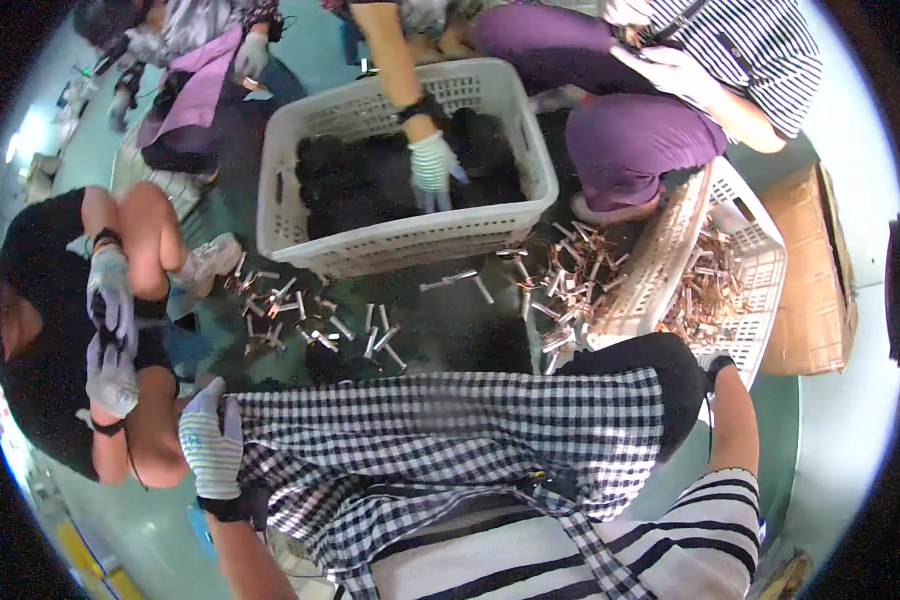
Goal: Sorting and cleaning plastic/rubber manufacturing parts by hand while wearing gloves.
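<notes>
A black-and-white checkered apron (440,420) lies across my lap and knees. At its left end, my left hand (210,445), in a white-and-green striped glove, is closed on the apron's edge. My right forearm (735,425) reaches down past my right knee, next to a slotted white crate (770,255). Beyond the dark wristband, my right hand is hidden. Inside that crate lie many small silver cylinders with copper-coloured wires (705,295). More loose silver pieces (575,280) are heaped on the dark surface to the crate's left, and a scattered group (290,310) lies further left.
A large white crate (410,250) of dark material stands ahead; a co-worker's gloved hand (432,170) reaches into it. Another co-worker (110,330) sits close at my left, gloved hands together. Further people sit at the back. A cardboard box (810,280) stands at the right.
</notes>
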### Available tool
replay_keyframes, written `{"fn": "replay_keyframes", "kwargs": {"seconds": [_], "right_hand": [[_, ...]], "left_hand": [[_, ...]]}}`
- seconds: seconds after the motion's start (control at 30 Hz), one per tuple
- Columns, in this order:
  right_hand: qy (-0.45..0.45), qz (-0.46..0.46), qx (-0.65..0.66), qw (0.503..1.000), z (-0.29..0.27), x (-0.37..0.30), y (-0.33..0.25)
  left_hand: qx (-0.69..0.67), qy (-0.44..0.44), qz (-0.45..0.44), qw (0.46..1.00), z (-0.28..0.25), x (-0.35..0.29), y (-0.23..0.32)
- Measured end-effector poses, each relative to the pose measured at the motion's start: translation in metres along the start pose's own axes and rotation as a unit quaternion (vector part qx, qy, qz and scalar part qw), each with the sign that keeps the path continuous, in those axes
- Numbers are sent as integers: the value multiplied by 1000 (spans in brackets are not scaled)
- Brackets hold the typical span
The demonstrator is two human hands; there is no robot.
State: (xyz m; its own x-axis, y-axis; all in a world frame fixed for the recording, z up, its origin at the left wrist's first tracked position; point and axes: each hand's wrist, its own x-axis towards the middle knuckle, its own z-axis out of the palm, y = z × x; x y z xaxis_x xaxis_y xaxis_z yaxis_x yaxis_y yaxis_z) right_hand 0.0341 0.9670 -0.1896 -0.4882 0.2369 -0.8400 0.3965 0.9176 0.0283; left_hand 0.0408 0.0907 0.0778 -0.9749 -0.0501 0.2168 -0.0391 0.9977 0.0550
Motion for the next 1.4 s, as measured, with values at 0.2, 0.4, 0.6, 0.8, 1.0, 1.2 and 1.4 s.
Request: {"fn": "replay_keyframes", "kwargs": {"seconds": [0.2, 0.4, 0.6, 0.8, 1.0, 1.2, 1.4], "right_hand": [[125, -39, 108, 986, 15, -10, 25], [253, -138, 262, 921, -2, -20, 19], [436, -214, 287, 826, -109, -84, -15], [590, -329, 106, 730, -185, -214, -218], [432, -460, 133, 765, -160, -294, -420], [233, -599, 187, 743, -112, -329, -593], [154, -674, 97, 716, -103, -330, -651]], "left_hand": [[-36, 27, -3, 999, -4, -4, -4], [-76, 46, 4, 996, -16, -7, -7], [-107, 63, 24, 992, -14, -7, -16], [-117, 49, 23, 992, -20, -16, -24], [-140, 58, -1, 988, -30, -16, -22], [-166, 83, 1, 983, -28, -20, -23], [-175, 113, 4, 978, -36, -20, -14]]}}
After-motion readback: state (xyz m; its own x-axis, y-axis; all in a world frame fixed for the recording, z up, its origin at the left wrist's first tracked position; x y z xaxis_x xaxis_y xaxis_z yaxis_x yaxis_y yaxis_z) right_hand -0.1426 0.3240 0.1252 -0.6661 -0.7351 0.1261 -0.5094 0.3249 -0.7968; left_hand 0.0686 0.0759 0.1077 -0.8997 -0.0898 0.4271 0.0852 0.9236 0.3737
